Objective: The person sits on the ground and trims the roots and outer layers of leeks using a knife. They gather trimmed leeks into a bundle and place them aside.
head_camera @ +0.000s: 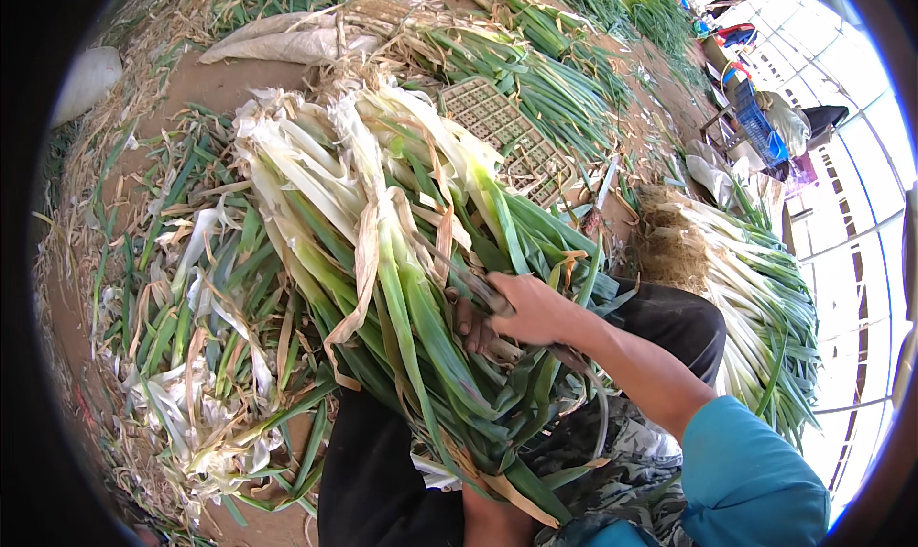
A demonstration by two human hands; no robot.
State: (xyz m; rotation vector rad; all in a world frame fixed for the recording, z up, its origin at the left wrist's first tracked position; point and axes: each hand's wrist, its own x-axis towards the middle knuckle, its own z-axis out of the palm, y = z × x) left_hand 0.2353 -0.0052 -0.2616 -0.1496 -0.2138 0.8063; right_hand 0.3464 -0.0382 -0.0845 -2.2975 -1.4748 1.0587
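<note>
A big bunch of leeks (387, 238) lies across the person's lap, white ends pointing away and green leaves towards the body. My right hand (527, 309) is closed around a thin metal tool with a dark handle (491, 296), its tip reaching in among the stalks. Just beside it, the fingers of my left hand (475, 326) curl among the green leaves; the rest of that hand is hidden under the bunch, and what it grips cannot be made out. A pale tube or strap (601, 411) hangs below the right wrist.
Loose leaves and peelings (208, 317) litter the ground at the left. A plastic crate (502, 131) lies beyond the bunch, near more leeks (559, 95). Stacked leeks with roots (724, 289) lie at the right. A blue basket (753, 120) stands farther back, and a pale sack (294, 39) lies ahead.
</note>
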